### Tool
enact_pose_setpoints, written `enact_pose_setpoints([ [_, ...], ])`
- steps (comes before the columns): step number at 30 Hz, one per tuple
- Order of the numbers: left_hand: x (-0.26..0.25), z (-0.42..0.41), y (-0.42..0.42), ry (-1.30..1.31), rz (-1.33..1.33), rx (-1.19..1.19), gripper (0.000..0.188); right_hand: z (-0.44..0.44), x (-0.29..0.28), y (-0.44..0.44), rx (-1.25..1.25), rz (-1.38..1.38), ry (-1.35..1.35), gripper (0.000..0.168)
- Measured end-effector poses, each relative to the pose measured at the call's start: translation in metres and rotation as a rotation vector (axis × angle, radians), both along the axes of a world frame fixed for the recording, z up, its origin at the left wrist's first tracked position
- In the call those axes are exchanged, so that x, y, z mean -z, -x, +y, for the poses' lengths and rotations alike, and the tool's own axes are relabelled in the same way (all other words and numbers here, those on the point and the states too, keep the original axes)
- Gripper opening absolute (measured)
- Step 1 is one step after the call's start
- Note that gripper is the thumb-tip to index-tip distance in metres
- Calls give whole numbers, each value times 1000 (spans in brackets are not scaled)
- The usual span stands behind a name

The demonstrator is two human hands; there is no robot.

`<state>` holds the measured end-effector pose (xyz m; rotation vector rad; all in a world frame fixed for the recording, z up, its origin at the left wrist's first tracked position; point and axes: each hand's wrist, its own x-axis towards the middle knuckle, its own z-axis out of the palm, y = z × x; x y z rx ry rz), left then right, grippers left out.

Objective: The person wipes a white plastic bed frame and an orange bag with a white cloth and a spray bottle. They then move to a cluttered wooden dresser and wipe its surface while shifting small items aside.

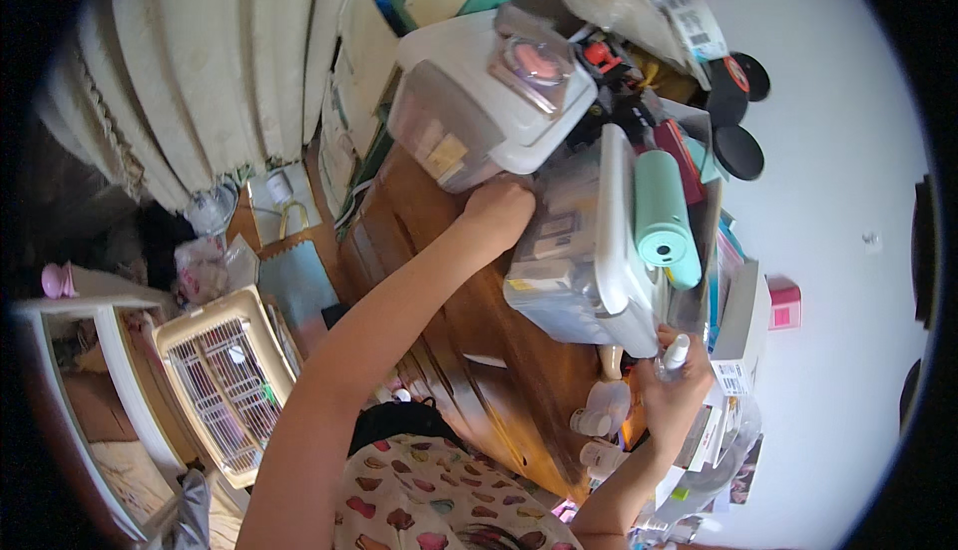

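Note:
Two clear plastic storage bins with white lids rest on a brown wooden dresser [479,393]. My left hand [503,209] reaches in between the upper storage bin [441,131] and the lower storage bin [557,250]; its fingers are hidden, so I cannot tell what they grip. Beside the lower bin's near corner, my right hand [677,393] holds a small clear bottle with a white cap [676,352]. A mint-green cylinder [662,209] lies on the lower bin's lid. On the upper bin's lid sits a clear package with a pink item [531,62].
White-capped bottles [591,423] stand on the dresser near my right wrist. A white box [737,325] and a pink box [783,303] are by the pale wall [831,198]. Below to the left is a beige pet carrier with a wire door [224,385], near a long curtain [209,63].

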<state>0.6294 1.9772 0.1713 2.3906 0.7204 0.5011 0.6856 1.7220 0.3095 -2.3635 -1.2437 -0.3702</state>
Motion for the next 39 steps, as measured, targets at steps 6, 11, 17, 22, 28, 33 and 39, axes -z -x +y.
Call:
enact_pose_setpoints([
  [6,-6,29,-40,104,36,-9,31,-3,1,0,-69,-63,7,32],
  [11,6,36,-53,60,-25,38,31,-4,9,7,-78,-74,49,32],
  [17,1,12,-3,197,-192,159,36,-9,11,4,-51,-38,1,28],
  [22,2,-59,63,210,34,-78,39,-11,18,1,-64,-55,-67,27],
  [28,-12,-101,88,60,231,-10,44,-10,24,3,-8,-44,-117,27],
  [33,-1,-121,100,-59,95,26,51,-7,28,3,76,-60,-101,18],
  [39,-1,-177,109,-40,35,180,59,6,36,18,-5,-37,-81,30],
])
